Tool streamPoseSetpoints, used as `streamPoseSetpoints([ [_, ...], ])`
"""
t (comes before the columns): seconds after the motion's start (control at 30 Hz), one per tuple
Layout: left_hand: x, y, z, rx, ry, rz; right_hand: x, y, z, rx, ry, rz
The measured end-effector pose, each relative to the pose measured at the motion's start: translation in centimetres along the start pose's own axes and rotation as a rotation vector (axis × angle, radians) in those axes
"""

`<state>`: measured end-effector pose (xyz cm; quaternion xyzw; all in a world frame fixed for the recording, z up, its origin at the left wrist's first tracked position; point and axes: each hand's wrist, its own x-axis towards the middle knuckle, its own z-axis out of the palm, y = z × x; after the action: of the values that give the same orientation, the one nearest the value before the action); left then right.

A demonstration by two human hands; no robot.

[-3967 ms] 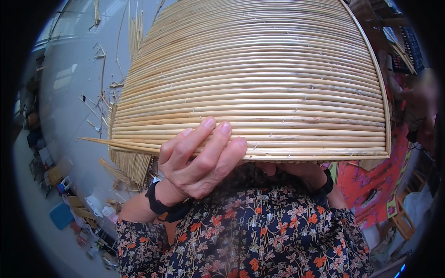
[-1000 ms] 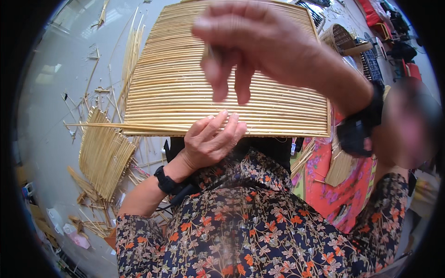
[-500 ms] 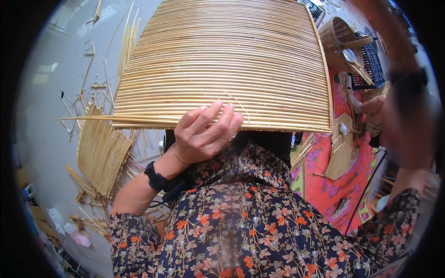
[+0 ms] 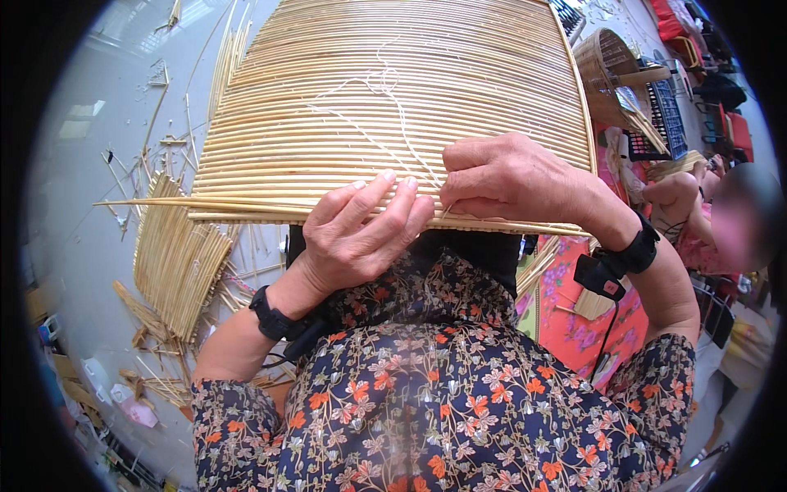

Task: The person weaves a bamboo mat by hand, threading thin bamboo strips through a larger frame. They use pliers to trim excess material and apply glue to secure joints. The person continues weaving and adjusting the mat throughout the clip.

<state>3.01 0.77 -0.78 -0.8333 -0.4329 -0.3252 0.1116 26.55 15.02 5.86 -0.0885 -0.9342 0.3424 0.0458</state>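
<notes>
A large mat of thin golden reeds point(image 4: 393, 131), laid side by side, spreads before me. My left hand point(image 4: 361, 225) grips its near edge, with the fingers bent over the top and the thumb hidden. Longer reed ends point(image 4: 139, 202) stick out at the left of that edge. Close beside it, my right hand point(image 4: 516, 180) is closed in a pinch at the same edge, where strands of white thread point(image 4: 361, 127) run in to its fingertips. The rest of the thread lies slack in loops on the mat. Whether a needle is in the pinch is hidden.
A smaller reed panel point(image 4: 176, 254) lies at the left among scattered offcuts. On the right are a woven basket point(image 4: 605, 61), a dark blue crate point(image 4: 668, 119) and a red floral cloth point(image 4: 619, 336). Another person point(image 4: 697, 197) sits at the far right.
My right hand has come down from high at the right to the mat's near edge, beside my left hand. White thread now lies looped on the mat. My left hand keeps its hold.
</notes>
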Motion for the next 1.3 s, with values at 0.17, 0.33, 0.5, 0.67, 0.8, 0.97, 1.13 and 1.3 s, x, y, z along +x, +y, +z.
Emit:
streamPoseSetpoints([
  [0.17, 0.0, -0.1, 0.2, 0.004, 0.022, 0.003, 0.6, -0.6, -0.3, -0.228, 0.04, -0.057],
  [0.33, -0.1, 0.1, 0.1, 0.005, 0.015, 0.0, 1.9, -0.6, -1.7, -0.211, 0.194, -0.012],
  [0.5, -0.1, 0.0, 0.1, 0.01, 0.021, 0.007, 0.7, -0.9, -2.3, 0.249, -0.079, 0.088],
  [0.67, 0.0, 0.0, 0.1, 0.016, 0.029, 0.011, 0.7, -0.8, -1.4, 0.026, -0.054, -0.039],
  [0.8, 0.2, 0.0, 0.0, 0.005, 0.021, -0.001, 0.2, 0.1, -1.0, -0.143, -0.096, -0.074],
  [0.97, -0.3, 0.2, 0.0, 0.015, 0.01, -0.012, 1.9, -0.7, -1.3, -0.464, 0.129, -0.196],
  [1.13, -0.2, 0.4, 0.2, 0.008, 0.025, -0.005, 3.9, 3.4, -6.2, -0.782, 0.509, -0.113],
  [1.3, -0.1, 0.4, 0.2, 0.029, 0.033, -0.011, 5.3, 4.7, -6.8, -0.802, 0.484, -0.148],
])
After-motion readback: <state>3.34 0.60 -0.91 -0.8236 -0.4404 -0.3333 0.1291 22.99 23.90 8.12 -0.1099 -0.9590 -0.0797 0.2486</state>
